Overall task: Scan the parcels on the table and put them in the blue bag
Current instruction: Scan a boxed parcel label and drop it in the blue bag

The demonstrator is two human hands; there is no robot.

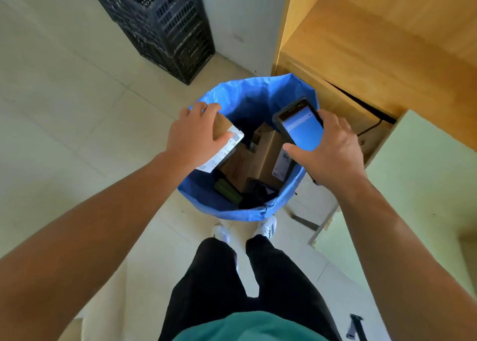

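The left hand (192, 136) curls over the top of a cardboard parcel (224, 155), thumb pressed on its white label, holding it above the open mouth of the blue bag (258, 95). To its right, over the bag's far rim, the right hand (333, 147) grips a handheld scanner (302, 131) between thumb and fingers, its blue screen lit. Below both hands, inside the bag, lie brown boxes (267, 157) and a green item (227, 189). Beyond the left hand stand stacked black crates (165, 25). A wooden cabinet (387, 43) stands beyond the right hand.
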